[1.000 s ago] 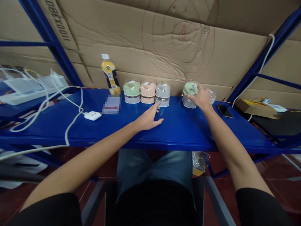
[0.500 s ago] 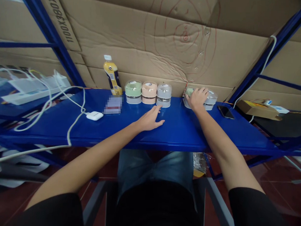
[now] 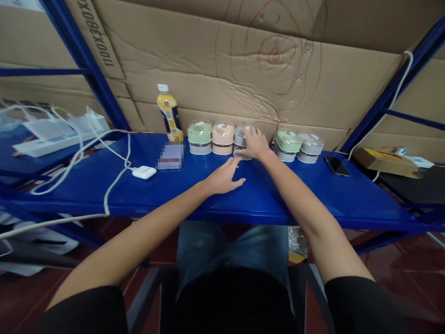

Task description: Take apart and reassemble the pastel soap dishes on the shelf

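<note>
Three small two-tier lidded boxes with clear covers stand in a row on the blue tabletop: a green box, a pink box and a grey box. My right hand is over the front and right of this grey box, partly hiding it. Its thumb and fingers are spread apart around the box, though contact is hard to make out. My left hand lies open just in front of the row, thumb apart, fingertips near the grey box's base. Farther right stand a second green box and a second grey box.
A yellow drink bottle stands left of the row, behind a blurred packet. White cables reach a white case. A black phone lies at the right. Cardboard backs the blue table.
My right hand has moved left from the right-hand green box to the grey box in the row. My left hand has stayed nearly still, and the view has shifted slightly.
</note>
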Demonstrator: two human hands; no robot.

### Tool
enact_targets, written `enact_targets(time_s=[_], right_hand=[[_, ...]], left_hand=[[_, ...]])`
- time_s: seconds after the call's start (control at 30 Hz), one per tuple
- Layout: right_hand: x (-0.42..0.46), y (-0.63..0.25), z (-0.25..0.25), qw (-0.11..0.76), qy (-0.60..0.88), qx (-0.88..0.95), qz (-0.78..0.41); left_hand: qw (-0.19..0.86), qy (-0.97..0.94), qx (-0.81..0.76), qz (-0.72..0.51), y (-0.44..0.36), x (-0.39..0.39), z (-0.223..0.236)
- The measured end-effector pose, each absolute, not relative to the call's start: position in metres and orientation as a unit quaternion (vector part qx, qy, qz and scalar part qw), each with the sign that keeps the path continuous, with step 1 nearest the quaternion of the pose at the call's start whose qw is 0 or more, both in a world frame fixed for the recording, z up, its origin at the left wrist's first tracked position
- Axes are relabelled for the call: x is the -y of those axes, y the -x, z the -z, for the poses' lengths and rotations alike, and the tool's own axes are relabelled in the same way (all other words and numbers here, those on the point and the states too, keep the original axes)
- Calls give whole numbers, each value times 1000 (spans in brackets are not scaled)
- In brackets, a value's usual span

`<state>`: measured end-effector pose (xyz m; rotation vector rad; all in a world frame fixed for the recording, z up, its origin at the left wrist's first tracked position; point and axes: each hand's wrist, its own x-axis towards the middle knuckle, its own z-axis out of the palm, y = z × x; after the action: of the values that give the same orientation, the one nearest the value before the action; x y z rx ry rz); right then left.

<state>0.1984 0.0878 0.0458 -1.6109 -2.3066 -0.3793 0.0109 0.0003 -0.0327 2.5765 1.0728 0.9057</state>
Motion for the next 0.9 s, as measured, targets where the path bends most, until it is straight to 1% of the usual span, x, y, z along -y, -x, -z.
enact_targets(time_s=[0.2, 0.33, 0.43, 0.5, 0.57, 0.67, 0.77, 0.83, 0.9], right_hand=[[-71, -211, -37, 170, 533, 810, 176], [-58, -217, -33, 182, 503, 827, 174], [-47, -228, -37, 231, 500, 822, 145], [-39, -240, -43, 287, 501, 807, 120], [-30, -254, -50, 348, 491, 795, 76], [-19, -272, -53, 408, 434, 801, -59], [-11, -281, -47, 394, 355, 822, -207], [-9, -283, -42, 368, 322, 831, -265], [-8, -284, -38, 349, 303, 836, -296]], left_hand=[[118, -873, -360, -308, -10, 0, 31], [128, -866, -359, -325, -9, 1, 31], [148, -840, -366, -372, -8, -3, 32], [192, -801, -370, -428, -7, -8, 32], [271, -749, -366, -482, -4, -14, 28], [403, -684, -335, -508, 1, -16, 19], [481, -676, -297, -473, 3, -11, 10], [502, -685, -286, -444, 3, -7, 8], [501, -685, -299, -437, 3, -5, 11]])
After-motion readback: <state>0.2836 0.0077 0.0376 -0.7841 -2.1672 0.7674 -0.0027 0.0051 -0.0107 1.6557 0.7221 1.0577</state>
